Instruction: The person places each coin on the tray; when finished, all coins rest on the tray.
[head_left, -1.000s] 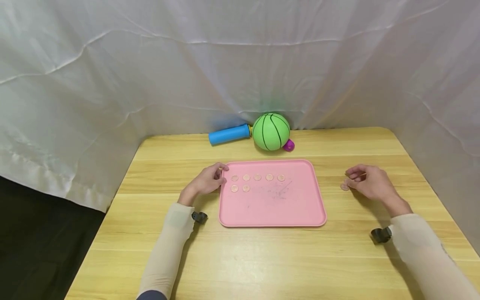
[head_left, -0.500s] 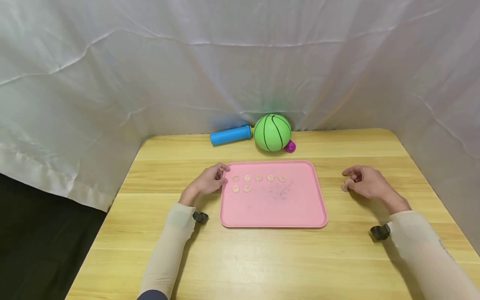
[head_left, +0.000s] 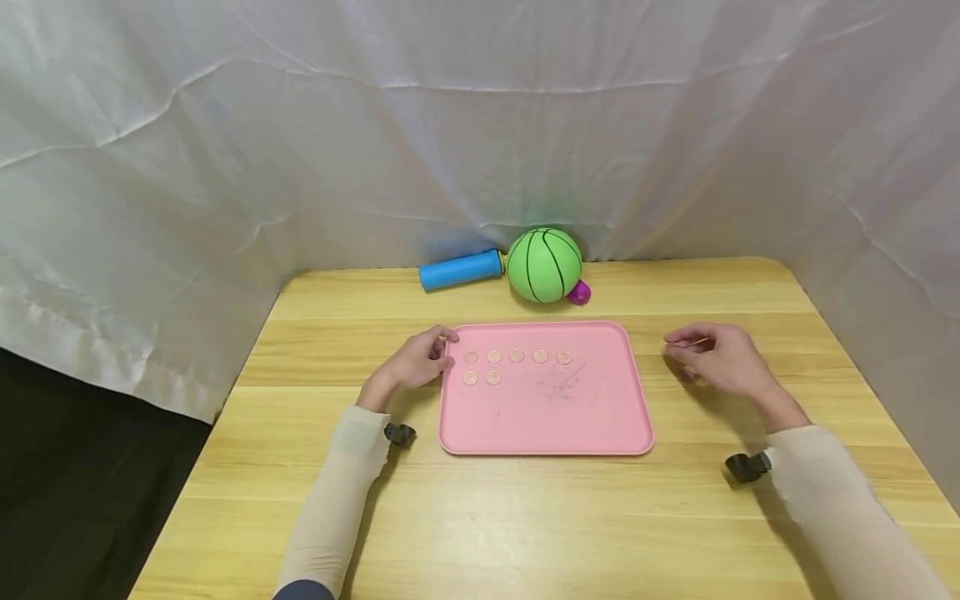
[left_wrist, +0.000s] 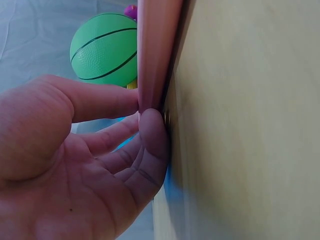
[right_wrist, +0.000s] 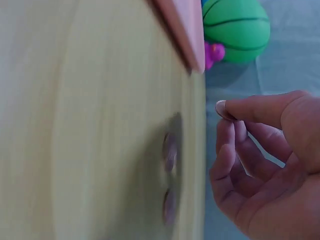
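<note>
A pink tray [head_left: 555, 429] lies flat on the wooden table. Copper-coloured coins [head_left: 540, 356] are set out in it, several in a back row and two [head_left: 493, 377] in front of that row. At the tray's left rim, my left hand [head_left: 411, 360] pinches the edge between thumb and curled fingers; the left wrist view shows the thumb [left_wrist: 107, 102] against the tray wall. Right of the tray, my right hand [head_left: 727, 358] is raised off the table, thumb and fingertips together on a coin [right_wrist: 228, 118] mostly hidden by them. Below that hand lie more coins [right_wrist: 170, 152] on the table.
Behind the tray sits a green ball [head_left: 545, 265] with black lines. A blue cylinder [head_left: 461, 270] lies left of it and a small magenta object [head_left: 580, 292] at its right. A pale curtain [head_left: 480, 150] hangs behind the table [head_left: 525, 525].
My right hand has picked up a coin from the table and moved left towards the tray. The left hand stays at the tray's rim.
</note>
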